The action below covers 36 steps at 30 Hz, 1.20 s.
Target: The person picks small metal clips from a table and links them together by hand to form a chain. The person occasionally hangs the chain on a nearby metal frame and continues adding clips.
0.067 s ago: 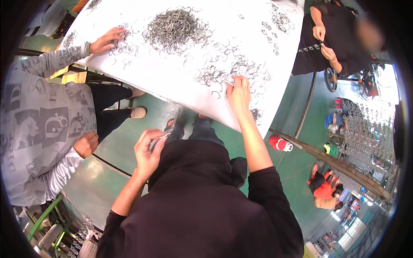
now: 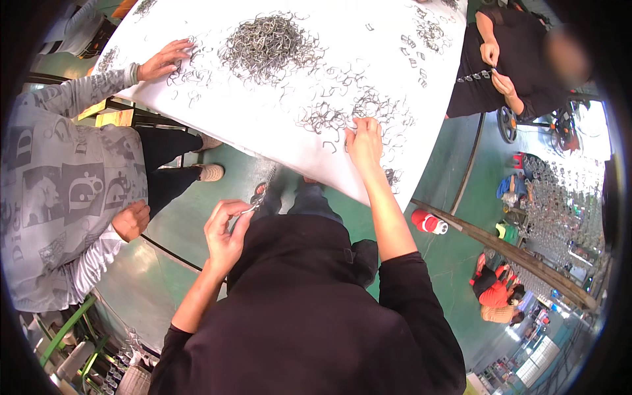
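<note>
My left hand [image 2: 225, 230] is closed in a pinch, away from the table's near edge. Between its thumb and forefinger is the end of a metal chain [image 2: 258, 201], whose thin links trail off, blurred, toward the table. On the white tabletop, my right hand [image 2: 365, 145] reaches into a spread of loose bent metal links [image 2: 322, 115]. Its thumb stands a little apart from the bent fingers, and the fingertips touch or hover just over the links. Whether a link lies under them is hard to see.
A big heap of links [image 2: 263, 43] rises farther back on the white table [image 2: 224, 118]. A co-worker's hand [image 2: 164, 60] rests at the left among links. At the right, another person's hands [image 2: 497, 69] hold a short chain. A red-and-white container [image 2: 428, 222] stands on the floor.
My right hand shifts very slightly at the links, its thumb and forefinger still a little apart. My left hand keeps its pinch on the chain, barely moving.
</note>
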### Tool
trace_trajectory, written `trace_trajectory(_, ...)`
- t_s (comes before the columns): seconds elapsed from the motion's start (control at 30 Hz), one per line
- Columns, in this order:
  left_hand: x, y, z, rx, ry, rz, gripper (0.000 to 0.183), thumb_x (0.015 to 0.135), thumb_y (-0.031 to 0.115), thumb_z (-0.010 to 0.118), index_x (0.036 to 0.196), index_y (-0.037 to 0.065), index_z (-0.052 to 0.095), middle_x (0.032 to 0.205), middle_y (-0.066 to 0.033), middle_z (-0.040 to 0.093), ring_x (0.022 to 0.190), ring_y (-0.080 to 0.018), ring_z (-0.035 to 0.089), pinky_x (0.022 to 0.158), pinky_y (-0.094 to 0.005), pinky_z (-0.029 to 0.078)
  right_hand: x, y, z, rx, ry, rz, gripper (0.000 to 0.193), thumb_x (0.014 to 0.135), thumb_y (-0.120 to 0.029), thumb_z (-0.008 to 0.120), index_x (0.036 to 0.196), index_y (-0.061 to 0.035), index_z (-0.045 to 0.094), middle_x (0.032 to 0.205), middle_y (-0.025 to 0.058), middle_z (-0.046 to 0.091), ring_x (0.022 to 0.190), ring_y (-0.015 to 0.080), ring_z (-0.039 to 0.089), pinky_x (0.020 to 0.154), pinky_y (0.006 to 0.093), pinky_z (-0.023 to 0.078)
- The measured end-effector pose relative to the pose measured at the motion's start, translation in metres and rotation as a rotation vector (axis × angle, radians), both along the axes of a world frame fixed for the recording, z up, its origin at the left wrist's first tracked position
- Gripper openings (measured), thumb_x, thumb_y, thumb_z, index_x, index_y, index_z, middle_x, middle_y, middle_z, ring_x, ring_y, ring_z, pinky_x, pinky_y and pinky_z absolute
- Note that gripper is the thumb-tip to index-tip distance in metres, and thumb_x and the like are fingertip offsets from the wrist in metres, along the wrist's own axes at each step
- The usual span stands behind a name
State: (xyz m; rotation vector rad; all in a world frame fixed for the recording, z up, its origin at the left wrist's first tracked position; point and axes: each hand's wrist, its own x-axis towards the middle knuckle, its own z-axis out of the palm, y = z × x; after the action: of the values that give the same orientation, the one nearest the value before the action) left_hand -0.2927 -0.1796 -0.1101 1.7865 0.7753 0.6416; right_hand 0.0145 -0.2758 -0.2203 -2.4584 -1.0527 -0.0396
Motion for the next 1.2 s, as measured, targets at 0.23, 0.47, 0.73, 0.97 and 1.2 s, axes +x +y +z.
trace_trajectory(0.23, 0.006, -0.03, -0.009, -0.113, -0.05, 0.19, 0.015, 0.083, -0.008, 0.064, 0.095, 0.0, 0.062, 0.096, -0.0068, 0.061, 0.084, -0.0119, 0.055, 0.075, -0.0244, 0.045, 0.052, 0.024, 0.001, -0.035, 0.133, 0.114, 0.013, 0.089, -0.017, 0.06, 0.098, -0.0109, 0.067, 0.101, 0.0066, 0.058, 0.089, 0.0256, 0.061, 0.074, 0.0418, 0.05)
trace_trajectory(0.47, 0.001, -0.062, -0.007, -0.015, -0.014, 0.255, 0.012, 0.088, -0.004, 0.061, 0.099, -0.001, 0.059, 0.1, -0.0081, 0.057, 0.084, -0.0131, 0.058, 0.074, -0.0246, 0.048, 0.095, 0.073, 0.009, -0.066, 0.083, 0.333, 0.028, 0.079, 0.0, 0.061, 0.1, -0.0176, 0.068, 0.1, 0.0057, 0.057, 0.099, 0.0248, 0.057, 0.081, 0.0395, 0.05)
trace_trajectory(0.73, -0.005, -0.094, -0.008, -0.003, -0.02, 0.385, 0.012, 0.087, -0.005, 0.062, 0.098, 0.0, 0.06, 0.099, -0.0076, 0.057, 0.084, -0.013, 0.056, 0.075, -0.0248, 0.046, 0.117, 0.08, 0.023, -0.203, 0.064, 0.239, 0.032, 0.077, 0.004, 0.053, 0.091, -0.0178, 0.071, 0.102, 0.0039, 0.056, 0.103, 0.0232, 0.056, 0.084, 0.0386, 0.049)
trace_trajectory(0.97, -0.013, -0.114, -0.013, -0.053, -0.101, 0.465, 0.013, 0.085, -0.005, 0.063, 0.097, 0.0, 0.06, 0.097, -0.0068, 0.059, 0.085, -0.0125, 0.054, 0.075, -0.0245, 0.043, 0.118, 0.029, 0.034, -0.19, 0.367, 0.47, 0.034, 0.081, 0.001, 0.047, 0.092, -0.0173, 0.074, 0.101, 0.0088, 0.061, 0.093, 0.0264, 0.061, 0.081, 0.038, 0.049)
trace_trajectory(1.2, -0.02, -0.109, -0.011, -0.031, -0.087, 0.448, 0.013, 0.086, -0.006, 0.063, 0.098, -0.001, 0.06, 0.098, -0.007, 0.058, 0.085, -0.0117, 0.053, 0.074, -0.0232, 0.043, 0.088, -0.009, 0.033, -0.155, 0.201, 0.353, 0.036, 0.084, 0.002, 0.048, 0.105, -0.0174, 0.07, 0.103, 0.0076, 0.059, 0.097, 0.0261, 0.06, 0.085, 0.0362, 0.048)
